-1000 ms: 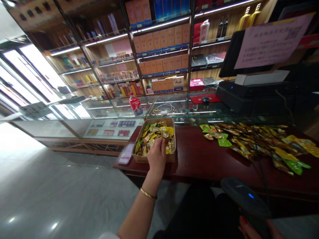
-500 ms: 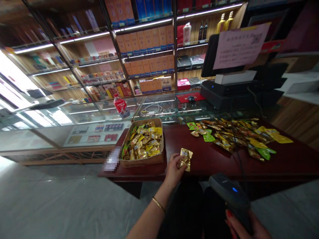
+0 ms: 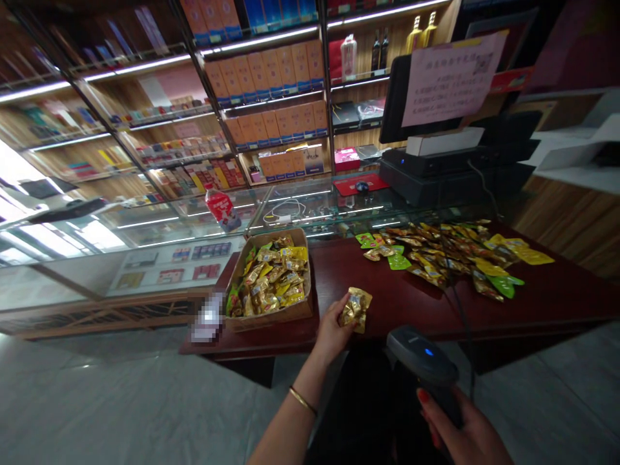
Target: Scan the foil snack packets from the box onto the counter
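Observation:
My left hand (image 3: 334, 330) is closed on a gold foil snack packet (image 3: 356, 310) at the front edge of the dark red table (image 3: 334, 265). In my right hand (image 3: 460, 420) is a black barcode scanner (image 3: 422, 356) with a blue light, its head tilted toward the packet. Left of the packet stands an open cardboard box (image 3: 271, 318) full of gold, yellow and green packets (image 3: 271, 278). A loose pile of similar packets (image 3: 440, 255) spreads over the right half of the table.
Behind the table runs a glass display counter (image 3: 194, 223) bearing a red-labelled bottle (image 3: 223, 210), a white cable (image 3: 285, 210) and a mouse (image 3: 361, 186). A monitor with a pink paper sign (image 3: 450, 81) stands at the back right. The scanner cord (image 3: 465, 316) crosses the table.
My left hand has turned the gold packet a little, and its fingers now sit behind it. The scanner has come left, closer to the packet. The whole view has shifted slightly.

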Demonstrator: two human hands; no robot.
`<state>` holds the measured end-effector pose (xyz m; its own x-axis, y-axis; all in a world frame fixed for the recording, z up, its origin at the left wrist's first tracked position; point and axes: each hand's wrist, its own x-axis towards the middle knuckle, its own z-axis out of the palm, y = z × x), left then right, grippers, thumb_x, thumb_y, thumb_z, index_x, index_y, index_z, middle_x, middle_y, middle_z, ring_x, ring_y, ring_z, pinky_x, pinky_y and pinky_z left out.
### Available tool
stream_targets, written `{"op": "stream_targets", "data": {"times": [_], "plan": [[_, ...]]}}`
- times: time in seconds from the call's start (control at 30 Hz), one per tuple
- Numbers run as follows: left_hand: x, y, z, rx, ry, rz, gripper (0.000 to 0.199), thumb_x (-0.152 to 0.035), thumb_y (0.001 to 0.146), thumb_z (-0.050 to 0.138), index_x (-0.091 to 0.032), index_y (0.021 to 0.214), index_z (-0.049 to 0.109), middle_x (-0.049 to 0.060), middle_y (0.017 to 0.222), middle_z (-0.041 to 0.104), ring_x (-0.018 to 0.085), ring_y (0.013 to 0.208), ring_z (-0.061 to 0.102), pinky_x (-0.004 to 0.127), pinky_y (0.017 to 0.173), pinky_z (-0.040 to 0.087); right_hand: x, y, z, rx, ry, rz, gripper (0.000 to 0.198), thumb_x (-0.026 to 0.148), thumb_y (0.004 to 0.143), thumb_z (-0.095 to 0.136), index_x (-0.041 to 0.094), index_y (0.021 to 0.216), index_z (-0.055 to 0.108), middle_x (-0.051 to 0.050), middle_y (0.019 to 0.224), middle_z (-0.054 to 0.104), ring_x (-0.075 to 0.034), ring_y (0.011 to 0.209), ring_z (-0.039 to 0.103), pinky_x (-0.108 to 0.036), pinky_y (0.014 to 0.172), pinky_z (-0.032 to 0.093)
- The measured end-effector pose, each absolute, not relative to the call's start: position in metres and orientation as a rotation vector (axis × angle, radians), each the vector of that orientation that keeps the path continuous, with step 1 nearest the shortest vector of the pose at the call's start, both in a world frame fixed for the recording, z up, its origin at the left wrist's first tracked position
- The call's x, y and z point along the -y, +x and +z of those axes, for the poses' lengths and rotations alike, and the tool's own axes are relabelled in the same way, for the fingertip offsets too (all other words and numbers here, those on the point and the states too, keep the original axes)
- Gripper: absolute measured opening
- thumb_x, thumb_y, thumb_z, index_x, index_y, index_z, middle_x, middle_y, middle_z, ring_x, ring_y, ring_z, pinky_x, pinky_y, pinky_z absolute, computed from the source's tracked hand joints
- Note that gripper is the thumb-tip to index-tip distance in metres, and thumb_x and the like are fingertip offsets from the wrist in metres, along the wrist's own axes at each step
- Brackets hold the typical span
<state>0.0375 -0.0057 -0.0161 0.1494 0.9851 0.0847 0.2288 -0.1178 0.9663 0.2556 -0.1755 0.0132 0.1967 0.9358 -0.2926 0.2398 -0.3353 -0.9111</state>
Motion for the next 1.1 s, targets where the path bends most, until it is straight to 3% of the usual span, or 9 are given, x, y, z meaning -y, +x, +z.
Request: {"op": "stream_targets", "data": {"times": [0.27,0.47,0.63,1.1], "plan": [[0.01,0.04,-0.016,-1.253,1.607,1.063,0.08,-0.002,0.073,0.064,-0.025,0.148,0.053,0.007,0.128,0.065,0.022,0.119,0.06,0.036,0.109,0.046,0.165,0.248,0.019,1.186,-1.633,1.11,0.055,0.075,0.089,0.051,0.024,0.074,0.064,0.001,0.054,0.062,-0.016,0.052,0.059,-0.023,0.053,0.048],[0.01,0.042,-0.011,-1.27,1.619,1.037,0.078,0.0,0.073,0.062,-0.019,0.148,0.053,0.009,0.126,0.067,0.022,0.112,0.064,0.035,0.102,0.051,0.162,0.246,0.025,1.233,-1.65,1.101,0.055,0.076,0.09,0.048,0.025,0.074,0.062,0.003,0.055,0.059,-0.016,0.053,0.059,-0.024,0.055,0.048],[0.01,0.042,-0.01,-1.25,1.608,1.064,0.079,0.0,0.072,0.064,-0.02,0.147,0.053,0.009,0.128,0.067,0.023,0.115,0.063,0.035,0.105,0.049,0.163,0.244,0.028,1.242,-1.694,1.121,0.055,0.076,0.09,0.047,0.025,0.075,0.06,0.003,0.055,0.059,-0.017,0.054,0.06,-0.024,0.056,0.048],[0.01,0.038,-0.014,-1.095,1.69,1.08,0.076,-0.004,0.075,0.057,-0.024,0.149,0.052,0.008,0.143,0.06,0.024,0.134,0.054,0.041,0.118,0.038,0.14,0.227,0.026,1.174,-1.702,1.033,0.059,0.076,0.087,0.05,0.022,0.106,0.062,0.009,0.047,0.052,-0.019,0.046,0.057,-0.028,0.051,0.045]]}}
